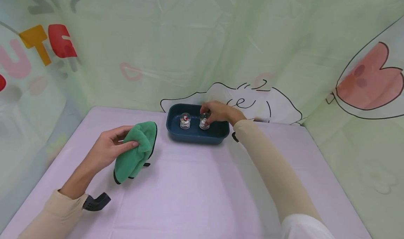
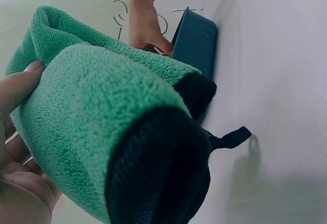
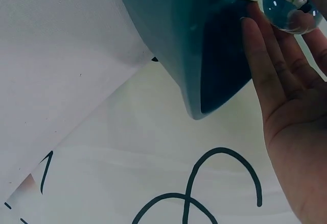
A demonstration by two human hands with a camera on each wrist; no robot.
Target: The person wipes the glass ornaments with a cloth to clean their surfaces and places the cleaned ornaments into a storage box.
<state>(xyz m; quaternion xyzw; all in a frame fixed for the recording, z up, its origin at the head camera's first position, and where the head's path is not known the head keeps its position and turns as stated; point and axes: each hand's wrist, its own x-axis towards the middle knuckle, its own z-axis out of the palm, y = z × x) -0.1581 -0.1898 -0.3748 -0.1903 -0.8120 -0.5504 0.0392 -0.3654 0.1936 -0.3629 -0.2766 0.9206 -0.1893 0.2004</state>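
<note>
My left hand (image 1: 111, 147) pinches a green cloth (image 1: 136, 151) with black edging, thumb on the near face, held up over the table. In the left wrist view the cloth (image 2: 102, 112) hangs folded, a black loop sticking out at its edge. My right hand (image 1: 217, 112) reaches into a dark blue tub (image 1: 195, 138) and grips a small snow globe (image 1: 204, 121) around its sides. Up close, the right wrist view shows a white figure inside this globe (image 3: 286, 2), with the fingers along it. A second snow globe (image 1: 185, 121) with a red-and-white figure stands in the tub's left half.
The tub stands at the back of a table (image 1: 189, 197) covered in pale lilac cloth. Behind it hangs a light green curtain (image 1: 189, 39) with line drawings, and printed letters (image 1: 38, 40) show at the left. A black strap end (image 1: 96, 201) juts from the left cuff.
</note>
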